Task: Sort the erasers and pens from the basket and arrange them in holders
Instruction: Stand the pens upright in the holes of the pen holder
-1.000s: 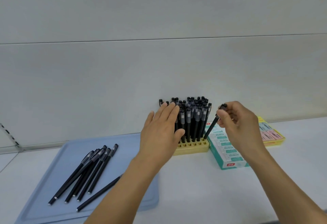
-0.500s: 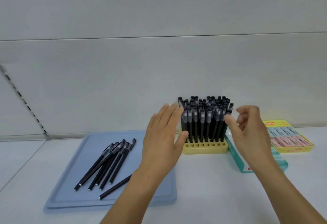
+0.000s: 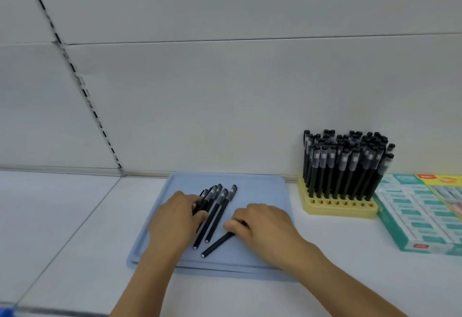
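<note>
Blue tray: loose black pens. Left hand closed around the bunch; right hand pinching a single pen. Yellow pen holder, filled, right; eraser boxes beyond.

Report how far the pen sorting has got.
Done: the yellow holder is nearly full of upright black pens, though its front row of holes is empty. In hand: both hands are on the blue tray; the right hand pinches a lone pen, the left hand rests on the pen bunch. Left: those few loose pens.
</note>
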### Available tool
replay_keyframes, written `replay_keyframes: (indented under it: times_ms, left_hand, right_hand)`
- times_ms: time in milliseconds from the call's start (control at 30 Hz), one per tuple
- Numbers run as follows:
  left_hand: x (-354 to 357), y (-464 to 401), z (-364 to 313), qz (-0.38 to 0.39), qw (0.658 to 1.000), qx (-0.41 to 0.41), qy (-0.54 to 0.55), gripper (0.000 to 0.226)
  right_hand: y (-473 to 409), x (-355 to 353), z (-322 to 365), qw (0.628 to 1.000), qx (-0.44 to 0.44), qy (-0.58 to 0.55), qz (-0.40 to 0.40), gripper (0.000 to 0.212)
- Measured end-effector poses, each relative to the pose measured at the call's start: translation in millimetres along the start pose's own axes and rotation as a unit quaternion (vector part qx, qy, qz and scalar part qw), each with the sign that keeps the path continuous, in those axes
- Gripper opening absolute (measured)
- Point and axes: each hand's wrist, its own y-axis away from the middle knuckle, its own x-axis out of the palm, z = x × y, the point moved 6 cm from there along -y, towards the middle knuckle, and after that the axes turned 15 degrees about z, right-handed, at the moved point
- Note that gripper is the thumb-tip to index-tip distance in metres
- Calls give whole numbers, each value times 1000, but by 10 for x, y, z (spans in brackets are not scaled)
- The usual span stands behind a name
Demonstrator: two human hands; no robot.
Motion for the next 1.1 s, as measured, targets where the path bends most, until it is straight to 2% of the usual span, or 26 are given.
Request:
replay_keyframes:
  times_ms: [67, 167, 200, 267, 300, 367, 467, 533, 600, 700, 900, 1100]
  left_hand:
    - [-15, -33, -49, -2, 999, 12, 36, 26]
    - [-29, -81, -105, -4, 999, 9, 46, 17]
    - [-39, -97, -107, -10, 999, 7, 34, 15]
    - [-79, -114, -103, -41, 999, 9, 31, 12]
    - [-97, -116, -109, -57, 996, 20, 58, 11]
    - [-107, -117, -175, -71, 978, 67, 186, 9]
    - [-79, -94, -399, -77, 918, 131, 366, 13]
    - [-47, -82, -554, -70, 889, 154, 425, 11]
    - [-12, -64, -677, -57, 863, 176, 470, 8]
    - [29, -22, -791, -44, 839, 201, 504, 7]
    - [64, 10, -872, -33, 839, 217, 498, 5]
    - [98, 22, -1007, -19, 838, 226, 497, 5]
  right_hand:
    - [-45, -71, -110, 998, 49, 31, -6, 34]
    - [-45, -129, -327, 993, 111, 26, 18, 5]
    - [-17, -146, -399, 992, 124, 5, 17, 7]
    - [81, -206, -545, 988, 132, -75, -5, 25]
    - [151, -256, -610, 984, 125, -127, -33, 31]
    - [319, -407, -722, 969, 103, -192, -115, 32]
    - [641, -699, -905, 932, 80, -241, -260, 18]
    - [827, -848, -1045, 900, 75, -271, -334, 17]
    - [926, -933, -1154, 885, 82, -274, -368, 16]
    - [918, -950, -1244, 888, 93, -257, -370, 14]
    - [777, -906, -1239, 912, 94, -197, -348, 19]
    - [702, -798, -1310, 926, 132, -194, -296, 7]
